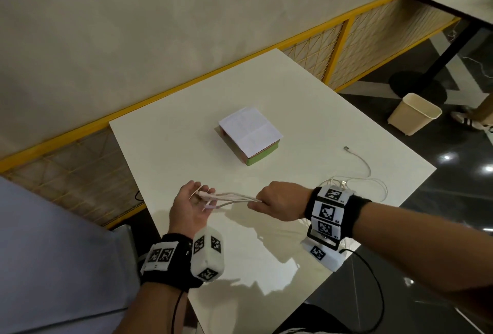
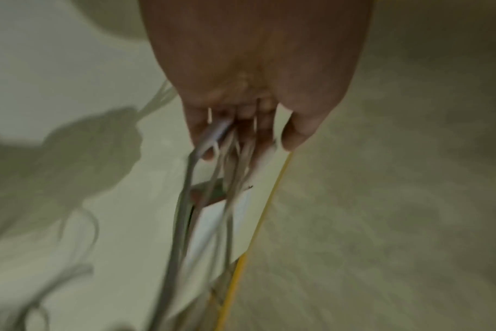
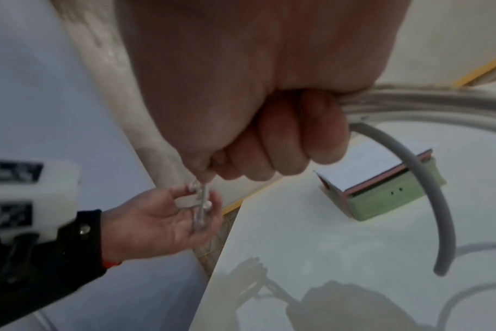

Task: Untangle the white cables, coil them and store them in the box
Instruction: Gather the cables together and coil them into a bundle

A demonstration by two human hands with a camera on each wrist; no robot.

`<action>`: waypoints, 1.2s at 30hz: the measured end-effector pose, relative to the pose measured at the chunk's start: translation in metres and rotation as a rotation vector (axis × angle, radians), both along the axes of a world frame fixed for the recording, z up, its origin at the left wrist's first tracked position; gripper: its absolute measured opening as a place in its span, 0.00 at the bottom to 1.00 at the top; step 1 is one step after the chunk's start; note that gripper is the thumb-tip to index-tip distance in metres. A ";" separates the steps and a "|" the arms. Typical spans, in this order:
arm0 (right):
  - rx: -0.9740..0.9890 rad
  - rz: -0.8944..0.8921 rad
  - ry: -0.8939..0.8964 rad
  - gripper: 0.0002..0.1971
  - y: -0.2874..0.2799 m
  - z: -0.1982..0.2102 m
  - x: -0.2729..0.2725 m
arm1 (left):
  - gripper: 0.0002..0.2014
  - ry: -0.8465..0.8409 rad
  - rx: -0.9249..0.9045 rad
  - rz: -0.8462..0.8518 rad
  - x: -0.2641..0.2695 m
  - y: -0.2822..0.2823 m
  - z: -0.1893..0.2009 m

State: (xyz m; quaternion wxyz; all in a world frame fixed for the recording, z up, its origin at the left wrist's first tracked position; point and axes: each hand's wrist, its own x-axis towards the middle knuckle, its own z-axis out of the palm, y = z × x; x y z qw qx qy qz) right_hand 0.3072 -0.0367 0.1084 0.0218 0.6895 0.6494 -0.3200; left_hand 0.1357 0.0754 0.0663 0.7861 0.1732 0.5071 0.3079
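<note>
Thin white cables (image 1: pixel 232 199) stretched between both hands over the white table's (image 1: pixel 165 152) near edge.
Right hand (image 1: pixel 280 201) fisted round the strands; left hand (image 1: pixel 189 207) palm up, fingers relaxed, plug ends across them. The strands run left to right along that edge; slack trails to the right edge. A green box with white paper top (image 1: pixel 249 135) sits mid-table.

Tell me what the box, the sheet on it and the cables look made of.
The box: matte green sides, probably card or plastic; unclear. The sheet: white paper, fold creases show. The cables: white flexible plastic sheath, bending in smooth loops; metal-looking plug at the loose end.
</note>
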 end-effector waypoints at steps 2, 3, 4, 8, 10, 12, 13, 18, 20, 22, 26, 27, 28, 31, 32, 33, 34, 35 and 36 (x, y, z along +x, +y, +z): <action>-0.028 0.040 -0.035 0.26 0.002 0.011 0.009 | 0.08 0.232 0.205 -0.220 -0.011 0.005 0.001; -0.041 0.060 -0.052 0.26 0.003 0.016 0.012 | 0.08 0.340 0.362 -0.265 -0.014 0.005 0.003; -0.061 0.083 -0.073 0.26 0.004 0.021 0.015 | 0.07 0.422 0.543 -0.263 -0.016 0.003 0.005; -0.164 0.180 -0.144 0.26 0.006 0.032 0.015 | 0.21 0.496 1.342 -0.554 -0.012 -0.021 0.020; -0.195 0.203 -0.124 0.26 0.008 0.034 0.012 | 0.31 0.556 1.408 -0.880 0.002 -0.038 0.021; -0.198 0.195 -0.077 0.26 0.011 0.038 0.010 | 0.26 0.665 1.399 -1.124 0.013 -0.048 0.015; -0.196 0.177 -0.049 0.26 0.012 0.040 0.010 | 0.18 0.662 1.340 -1.163 0.016 -0.049 0.014; -0.113 0.035 0.115 0.27 0.014 0.042 0.025 | 0.13 0.387 0.988 -0.944 0.018 -0.050 0.015; -0.072 -0.024 0.141 0.26 0.013 0.045 0.029 | 0.13 0.324 0.919 -0.913 0.019 -0.052 0.019; -0.030 -0.104 0.197 0.25 0.013 0.048 0.032 | 0.14 0.297 0.887 -0.919 0.019 -0.051 0.021; 0.059 -0.243 0.368 0.24 0.011 0.050 0.037 | 0.17 0.269 0.781 -0.879 0.018 -0.054 0.018; 0.071 -0.279 0.402 0.24 0.010 0.048 0.037 | 0.17 0.252 0.738 -0.855 0.020 -0.057 0.018; 0.079 -0.320 0.444 0.24 0.010 0.045 0.036 | 0.17 0.234 0.695 -0.834 0.021 -0.060 0.019; 0.087 -0.452 0.616 0.19 0.010 0.036 0.029 | 0.16 0.224 0.656 -0.776 0.025 -0.062 0.017; 0.082 -0.507 0.701 0.18 0.010 0.033 0.026 | 0.16 0.221 0.649 -0.754 0.025 -0.061 0.016; 0.072 -0.558 0.797 0.18 0.011 0.031 0.023 | 0.14 0.215 0.632 -0.727 0.026 -0.061 0.014; 0.062 -0.593 0.883 0.19 0.012 0.029 0.021 | 0.13 0.209 0.614 -0.702 0.028 -0.061 0.013; 0.055 -0.611 0.950 0.20 0.014 0.027 0.018 | 0.13 0.208 0.599 -0.680 0.029 -0.061 0.013; 0.056 -0.617 0.994 0.20 0.016 0.025 0.015 | 0.16 0.215 0.593 -0.667 0.031 -0.061 0.012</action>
